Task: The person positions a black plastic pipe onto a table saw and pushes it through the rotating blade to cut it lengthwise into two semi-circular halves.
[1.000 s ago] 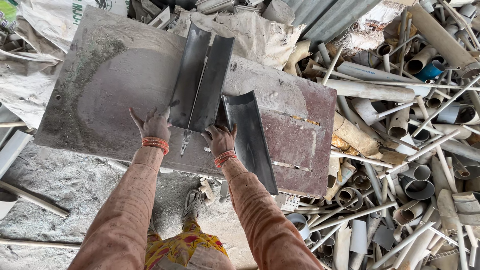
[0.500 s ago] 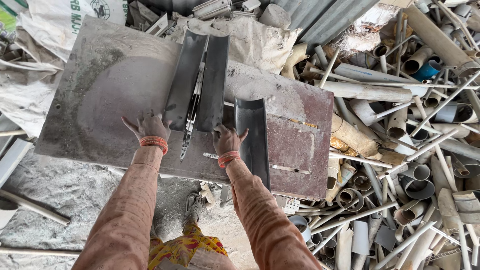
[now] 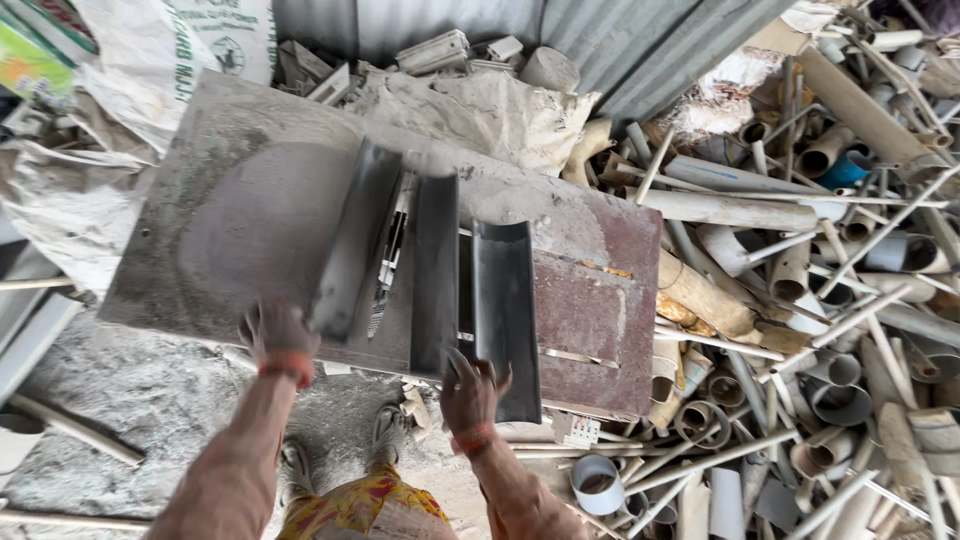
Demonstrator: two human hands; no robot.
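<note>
A dusty metal saw table [image 3: 220, 210] fills the middle of the head view. Three dark grey split pipe halves lie on it. My left hand [image 3: 277, 333] grips the near end of the left half [image 3: 355, 240]. My right hand [image 3: 468, 388] holds the near end of the middle half [image 3: 434, 270]. The two halves are spread apart on either side of the blade slot [image 3: 390, 255]. A third trough-shaped half [image 3: 504, 310] lies just right of my right hand. Orange cuffs ring both wrists.
A big heap of cut grey and white pipes [image 3: 810, 330] lies to the right. Dusty sacks [image 3: 480, 105] and a corrugated metal wall [image 3: 640, 40] stand behind the table. My feet [image 3: 385, 435] stand on dusty ground below the table's edge.
The two pipe halves, close together a second ago, have come apart across the blade slot. My hands have drawn back toward the table's near edge and spread wider.
</note>
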